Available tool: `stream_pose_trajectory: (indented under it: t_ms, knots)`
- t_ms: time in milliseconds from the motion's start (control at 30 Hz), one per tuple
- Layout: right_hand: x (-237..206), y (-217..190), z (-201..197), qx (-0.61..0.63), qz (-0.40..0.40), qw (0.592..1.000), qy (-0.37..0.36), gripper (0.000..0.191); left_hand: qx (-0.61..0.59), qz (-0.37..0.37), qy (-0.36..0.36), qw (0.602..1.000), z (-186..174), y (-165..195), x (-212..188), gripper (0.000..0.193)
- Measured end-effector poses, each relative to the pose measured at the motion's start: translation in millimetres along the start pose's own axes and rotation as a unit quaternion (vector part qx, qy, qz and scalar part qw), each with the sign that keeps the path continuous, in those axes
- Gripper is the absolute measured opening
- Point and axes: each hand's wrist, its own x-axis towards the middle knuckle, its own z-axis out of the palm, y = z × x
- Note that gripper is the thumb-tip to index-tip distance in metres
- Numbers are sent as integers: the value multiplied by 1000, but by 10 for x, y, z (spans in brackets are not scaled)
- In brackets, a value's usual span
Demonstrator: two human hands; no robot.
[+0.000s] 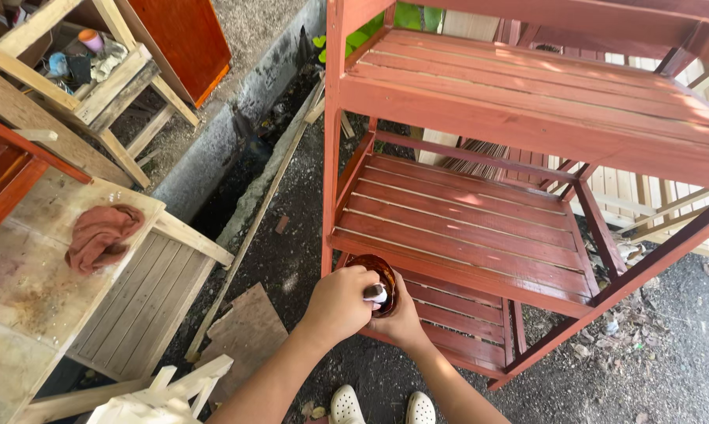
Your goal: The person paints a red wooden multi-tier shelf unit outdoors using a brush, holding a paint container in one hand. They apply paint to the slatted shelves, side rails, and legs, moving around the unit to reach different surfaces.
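My left hand (340,302) is closed around a small brush with a white part (376,294), its tip down in a dark brown bowl of stain (382,273). Cupped under that bowl from the right, my right hand (401,320) holds it. Both hands hover just in front of the front rail of the middle shelf of a red-brown stained wooden rack (480,228) with slatted shelves. The lowest shelf (464,330) lies right behind the hands.
A worn wooden table (25,298) with a reddish rag (99,234) stands at the left, with a slatted panel (146,298) leaning beside it. Unpainted wooden frames (95,86) sit at top left. A concrete curb (236,118), loose boards and gravel cover the ground. My white shoes (346,407) show at the bottom.
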Motion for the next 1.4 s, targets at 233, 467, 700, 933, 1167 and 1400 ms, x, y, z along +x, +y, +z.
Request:
stream_pose_trajectory:
  t_ms: [233, 467, 700, 933, 1167, 1400]
  knots:
    - [269, -215, 226, 43, 21, 999, 16, 104, -346, -106, 175, 915, -304, -360, -36, 15]
    - [665, -755, 337, -31, -68, 996, 52, 101, -692, -110, 215, 680, -383, -919, 24, 32]
    - [936, -889, 117, -46, -27, 994, 100, 100, -691, -72, 300, 654, -465, -907, 546, 37]
    - [958, -741, -321, -6, -2, 999, 54, 99, -719, 24, 440, 537, -770, -671, 1912, 33]
    - [1039, -871, -1052, -42, -3, 999, 21, 104, -667, 38, 548, 503, -905, -264, 2763, 36]
    - [1115, -854, -1524, -77, 11, 997, 28, 108, -653, 26, 580, 487, -749, -306, 2926, 38]
